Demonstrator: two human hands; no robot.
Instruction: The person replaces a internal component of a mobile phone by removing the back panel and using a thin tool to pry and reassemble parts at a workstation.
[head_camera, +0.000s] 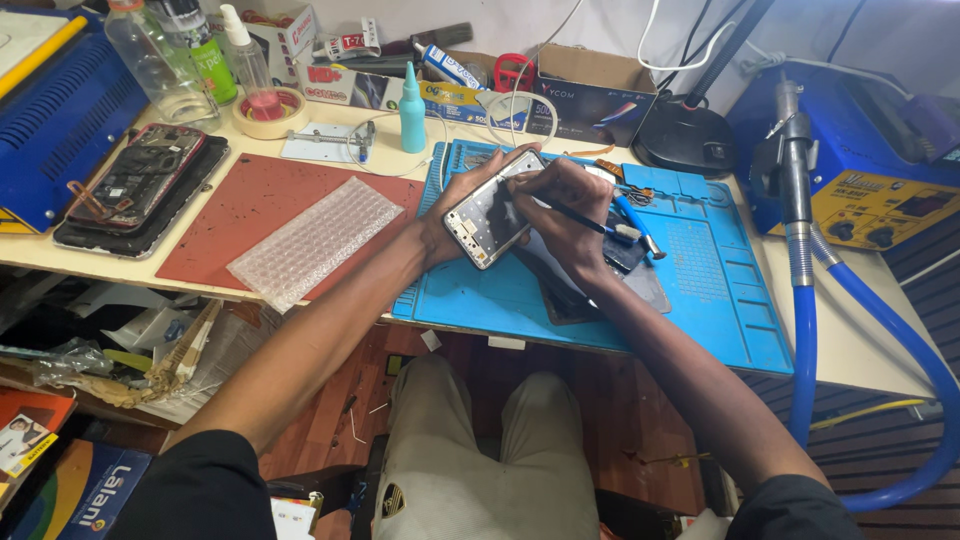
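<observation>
Sitting close against the near edge of the surface (860, 350), the person has both knees under the overhang and both forearms crossing that edge onto a blue work mat (700, 290). The left hand (465, 200) is closed around an opened phone (490, 215), fingers curled over its far edge and thumb at its near side, holding it tilted just above the mat's left half. The right hand (565, 210) is pinched shut on a thin dark tool (575, 215), whose tip meets the phone's upper right edge. Flat dark phone parts (600, 290) lie on the mat directly beneath the right wrist, reaching close to the mat's near border. To the left, a red mat (250, 200) carries a sheet of bubble wrap (315, 240) that overhangs its near edge; bare red remains behind the wrap. Further left, a dismantled phone (140, 175) rests on a dark tray near a blue machine (60, 120). On the right, a blue hose (810, 350) drops past the surface edge beside a blue and yellow station (870, 190). The far edge is crowded with bottles (160, 60), a teal dropper bottle (412, 100), a tape roll (268, 112) and boxes (590, 95).
</observation>
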